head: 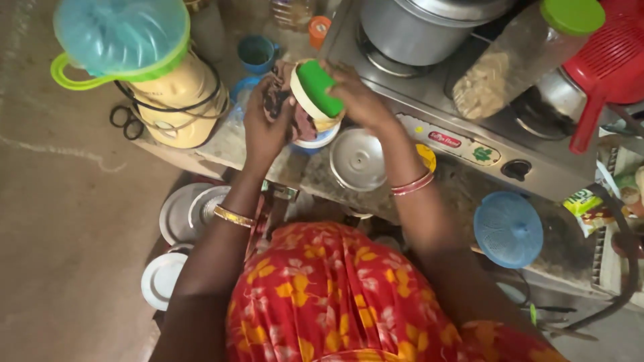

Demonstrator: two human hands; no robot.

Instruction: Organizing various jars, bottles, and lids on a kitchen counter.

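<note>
Over the stone worktop [315,175], beside the steel stove [429,114], you hold a round cream plastic jar [310,100] tilted on its side. Your right hand [359,100] closes its grip around the smooth green lid [319,87]; your left hand [265,127] clasps the jar's body through a dark crumpled cloth [276,100]. A domed steel lid [357,159] lies just below.

Stone counter [469,184], worn & speckled. On it: cream mixer-grinder w/ green-rimmed jar [144,64] at left, blue cup [257,52], steel lid [357,159], round blue mesh lid [508,229], steel gas stove [463,127] across the back. Below, on floor [60,221]: steel plates [184,211], white plate [161,278].
</note>
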